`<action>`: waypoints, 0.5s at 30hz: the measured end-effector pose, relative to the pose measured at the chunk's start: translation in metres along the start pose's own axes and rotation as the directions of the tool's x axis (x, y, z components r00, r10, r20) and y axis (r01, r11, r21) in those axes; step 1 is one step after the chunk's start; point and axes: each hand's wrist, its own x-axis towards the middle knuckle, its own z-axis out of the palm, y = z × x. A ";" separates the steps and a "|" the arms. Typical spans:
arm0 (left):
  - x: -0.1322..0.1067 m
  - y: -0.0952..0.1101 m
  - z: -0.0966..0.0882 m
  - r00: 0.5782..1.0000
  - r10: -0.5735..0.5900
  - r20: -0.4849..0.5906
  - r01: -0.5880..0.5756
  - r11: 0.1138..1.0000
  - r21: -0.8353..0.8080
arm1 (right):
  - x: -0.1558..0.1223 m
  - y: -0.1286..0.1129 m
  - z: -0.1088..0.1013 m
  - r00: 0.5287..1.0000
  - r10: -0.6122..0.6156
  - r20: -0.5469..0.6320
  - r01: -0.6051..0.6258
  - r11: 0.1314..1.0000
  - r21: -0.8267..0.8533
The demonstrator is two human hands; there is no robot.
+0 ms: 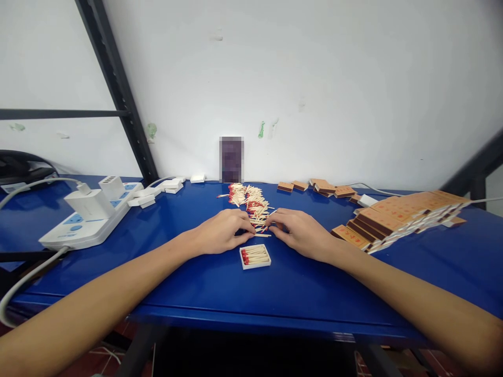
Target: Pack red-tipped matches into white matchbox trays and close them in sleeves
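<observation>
My left hand [226, 231] is closed, thumb and fingers pinched at the near end of a loose pile of red-tipped matchsticks [257, 207]. A matchstick [263, 235] sticks out sideways from its fingertips. Facing it, my right hand [301, 233] is also closed, its fingertips on matchsticks at the pile's right side. How many sticks each hand grips is hidden. Just in front of both hands lies a white matchbox tray [255, 266], holding a layer of matchsticks [256, 255] with their red heads to the left.
Brown matchboxes [393, 212] are stacked on the right of the blue table [204, 293], with several more [324, 187] along the wall. White trays [172, 185] lie back left, near a power strip [74, 225] with chargers and cables. A blurred dark rectangle [231, 159] stands against the wall.
</observation>
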 end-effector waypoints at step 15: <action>-0.004 -0.002 -0.007 0.999 -0.033 -0.012 0.032 0.998 -0.054 | -0.005 -0.013 0.000 0.996 -0.075 -0.056 0.073 0.997 -0.038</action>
